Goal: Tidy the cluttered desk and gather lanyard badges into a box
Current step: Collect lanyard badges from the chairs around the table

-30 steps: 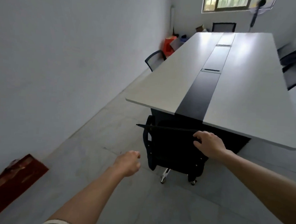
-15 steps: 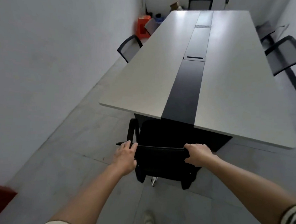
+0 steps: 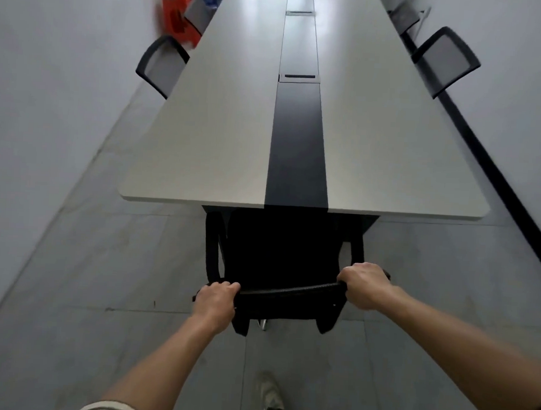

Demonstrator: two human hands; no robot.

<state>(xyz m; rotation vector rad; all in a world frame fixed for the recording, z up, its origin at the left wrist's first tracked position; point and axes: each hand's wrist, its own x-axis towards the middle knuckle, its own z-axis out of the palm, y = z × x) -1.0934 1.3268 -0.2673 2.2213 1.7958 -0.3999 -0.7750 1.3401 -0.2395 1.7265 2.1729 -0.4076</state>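
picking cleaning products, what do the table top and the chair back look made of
The table top looks like pale matte laminate: smooth, soft glare far off. The chair back seems black mesh or fabric; too dark to be sure.

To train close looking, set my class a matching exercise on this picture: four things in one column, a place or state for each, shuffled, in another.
1 near chair
2 orange box
3 centre strip
4 shoe

A far off, left of the table
B black, running down the table's middle
C backrest gripped by left hand and right hand
D on the floor, nearest the camera

Pairs: 1-C, 2-A, 3-B, 4-D.
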